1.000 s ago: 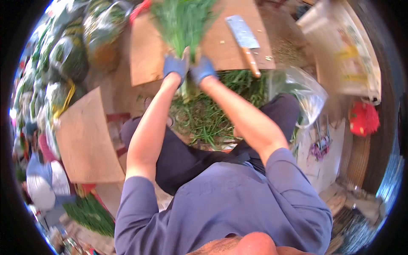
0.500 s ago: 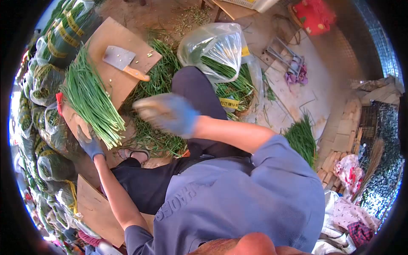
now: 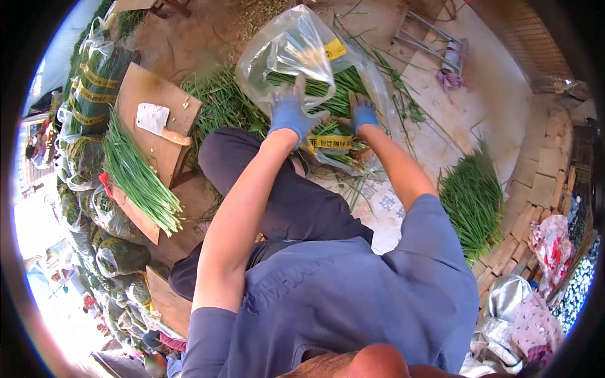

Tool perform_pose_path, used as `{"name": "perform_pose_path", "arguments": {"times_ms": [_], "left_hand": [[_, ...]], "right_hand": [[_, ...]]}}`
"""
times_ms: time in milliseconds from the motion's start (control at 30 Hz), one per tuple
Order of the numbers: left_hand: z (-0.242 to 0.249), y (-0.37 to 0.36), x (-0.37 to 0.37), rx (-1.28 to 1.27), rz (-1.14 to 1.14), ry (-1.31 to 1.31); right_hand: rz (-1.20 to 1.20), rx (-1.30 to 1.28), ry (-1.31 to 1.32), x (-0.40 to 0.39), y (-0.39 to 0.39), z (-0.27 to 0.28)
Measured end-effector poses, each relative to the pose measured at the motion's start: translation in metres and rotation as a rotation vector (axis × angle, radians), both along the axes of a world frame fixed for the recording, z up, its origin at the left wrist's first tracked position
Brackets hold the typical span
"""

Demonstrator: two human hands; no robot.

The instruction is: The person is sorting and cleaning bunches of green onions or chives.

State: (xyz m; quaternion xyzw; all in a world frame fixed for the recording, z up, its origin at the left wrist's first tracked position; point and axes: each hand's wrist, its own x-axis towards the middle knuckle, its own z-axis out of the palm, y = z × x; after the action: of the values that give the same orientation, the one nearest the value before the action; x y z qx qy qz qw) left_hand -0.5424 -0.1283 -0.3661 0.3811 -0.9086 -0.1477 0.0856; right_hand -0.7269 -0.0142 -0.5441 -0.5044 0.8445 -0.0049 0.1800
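Observation:
Both hands wear blue and grey gloves and are at a clear plastic bag [image 3: 252, 60] of long green stalks [image 3: 348, 85] with yellow printed tape [image 3: 332, 142]. My left hand [image 3: 291, 113] lies on the left side of the bag's opening, fingers spread. At the right part of the same bag, my right hand [image 3: 361, 113] rests on the stalks with its fingers apart. To the left, a bundle of green stalks [image 3: 135, 173] lies on a wooden board [image 3: 135, 88], beside a cleaver [image 3: 153, 118] with a wooden handle.
Loose greens [image 3: 220, 101] cover the floor left of the bag. Another green pile [image 3: 469, 201] lies at the right. Packed bags [image 3: 94, 94] line the left side. A metal frame [image 3: 422, 41] stands at the upper right, and cloths [image 3: 535, 327] lie at the lower right.
My left hand has moved from the board's lower edge across to the bag. My right hand has gone from above the knee to the bag's stalks. The view has turned toward the left.

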Motion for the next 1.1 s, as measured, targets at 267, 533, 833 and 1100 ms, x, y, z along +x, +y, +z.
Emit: {"name": "perform_pose_path", "arguments": {"times_ms": [267, 533, 833, 1100], "left_hand": [[0.092, -0.058, 0.015, 1.032, 0.202, 0.471], [-0.021, 0.0, 0.012, -0.056, -0.129, -0.23], [0.032, -0.041, 0.02, 0.85, 0.313, 0.395], [0.079, -0.036, 0.045, 0.859, 0.355, 0.52]], "right_hand": [[-0.031, 0.347, -0.419, -0.054, -0.05, -0.014], [-0.033, 0.354, -0.839, -0.064, -0.06, 0.018], [-0.025, -0.125, -0.56, -0.026, -0.015, 0.006], [-0.048, 0.29, -0.332, 0.028, -0.005, 0.012]]}}
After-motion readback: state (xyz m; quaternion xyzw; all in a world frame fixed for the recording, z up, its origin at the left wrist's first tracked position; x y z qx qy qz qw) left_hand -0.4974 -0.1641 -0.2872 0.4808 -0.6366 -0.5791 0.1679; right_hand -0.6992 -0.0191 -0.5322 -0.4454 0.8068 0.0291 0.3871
